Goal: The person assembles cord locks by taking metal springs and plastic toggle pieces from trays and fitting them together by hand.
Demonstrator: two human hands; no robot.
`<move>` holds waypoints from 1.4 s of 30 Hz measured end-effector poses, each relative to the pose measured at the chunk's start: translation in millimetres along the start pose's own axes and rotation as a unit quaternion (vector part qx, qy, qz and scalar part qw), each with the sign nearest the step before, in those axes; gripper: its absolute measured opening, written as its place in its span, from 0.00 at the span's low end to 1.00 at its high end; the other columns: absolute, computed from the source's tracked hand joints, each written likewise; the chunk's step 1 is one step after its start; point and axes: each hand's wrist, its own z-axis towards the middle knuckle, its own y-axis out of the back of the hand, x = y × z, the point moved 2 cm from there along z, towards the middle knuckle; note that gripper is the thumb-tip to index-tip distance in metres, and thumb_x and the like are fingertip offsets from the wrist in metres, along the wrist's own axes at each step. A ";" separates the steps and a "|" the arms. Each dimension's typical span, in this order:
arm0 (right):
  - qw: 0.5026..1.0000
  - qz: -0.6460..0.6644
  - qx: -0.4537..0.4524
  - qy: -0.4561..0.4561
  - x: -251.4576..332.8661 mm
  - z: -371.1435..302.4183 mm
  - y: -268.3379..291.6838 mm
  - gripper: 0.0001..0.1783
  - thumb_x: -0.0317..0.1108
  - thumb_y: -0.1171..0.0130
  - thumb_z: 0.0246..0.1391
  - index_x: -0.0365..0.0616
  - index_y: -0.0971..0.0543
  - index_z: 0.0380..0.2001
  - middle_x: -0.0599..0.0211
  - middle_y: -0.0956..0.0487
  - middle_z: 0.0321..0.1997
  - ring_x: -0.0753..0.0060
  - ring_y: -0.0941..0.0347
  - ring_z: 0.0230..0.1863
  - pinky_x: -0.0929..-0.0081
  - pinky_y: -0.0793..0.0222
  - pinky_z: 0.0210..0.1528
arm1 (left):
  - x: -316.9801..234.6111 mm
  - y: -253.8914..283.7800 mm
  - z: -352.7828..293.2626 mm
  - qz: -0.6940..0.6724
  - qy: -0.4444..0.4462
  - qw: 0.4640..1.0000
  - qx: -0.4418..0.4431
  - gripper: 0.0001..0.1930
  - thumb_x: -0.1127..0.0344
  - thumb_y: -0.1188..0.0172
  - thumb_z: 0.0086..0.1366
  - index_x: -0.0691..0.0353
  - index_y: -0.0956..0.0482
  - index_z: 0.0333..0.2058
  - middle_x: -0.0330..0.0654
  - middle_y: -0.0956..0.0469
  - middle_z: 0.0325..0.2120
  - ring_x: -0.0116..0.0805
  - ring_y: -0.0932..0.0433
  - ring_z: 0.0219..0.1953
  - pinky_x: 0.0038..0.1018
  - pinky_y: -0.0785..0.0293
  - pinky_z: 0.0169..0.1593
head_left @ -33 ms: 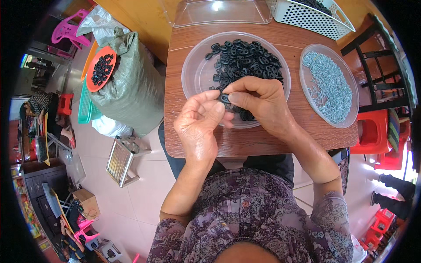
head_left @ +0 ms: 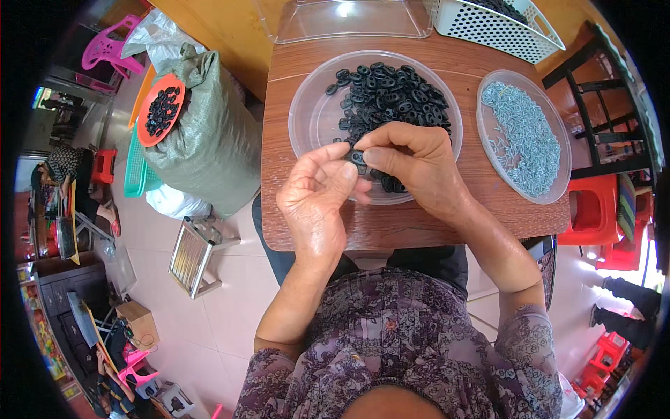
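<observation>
A small black oval plastic piece with two holes [head_left: 358,158] is held between my hands, above the near rim of a clear round tub [head_left: 307,126]. My right hand [head_left: 417,164] pinches it between thumb and forefinger. The thumb and forefinger of my left hand [head_left: 317,192] close on its left end, the other fingers loosely curled. Inside the tub lies a heap of similar black pieces [head_left: 398,94], partly hidden by my hands. To the right, a clear round lid or shallow dish [head_left: 486,133] carries many short, thin, bluish-silver pieces [head_left: 527,140], too small to name surely.
The wooden table [head_left: 279,223] also bears a clear rectangular tray [head_left: 352,31] and a white perforated basket [head_left: 488,35] at the back. Left of it stands a full green sack [head_left: 209,146] with an orange plate of black pieces [head_left: 148,133]. A metal-framed stool [head_left: 195,258] is on the floor.
</observation>
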 end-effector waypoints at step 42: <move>0.957 -0.125 -0.109 0.238 13.3 -17.2 -17.4 0.16 0.24 0.37 0.35 0.36 0.24 0.33 0.62 0.26 0.24 0.62 0.33 0.26 0.70 0.36 0.29 | -2.8 4.3 -4.8 0.032 -0.175 0.982 0.071 0.13 0.75 0.45 0.61 0.72 0.25 0.44 0.42 0.26 0.34 0.26 0.28 0.27 0.20 0.28 0.32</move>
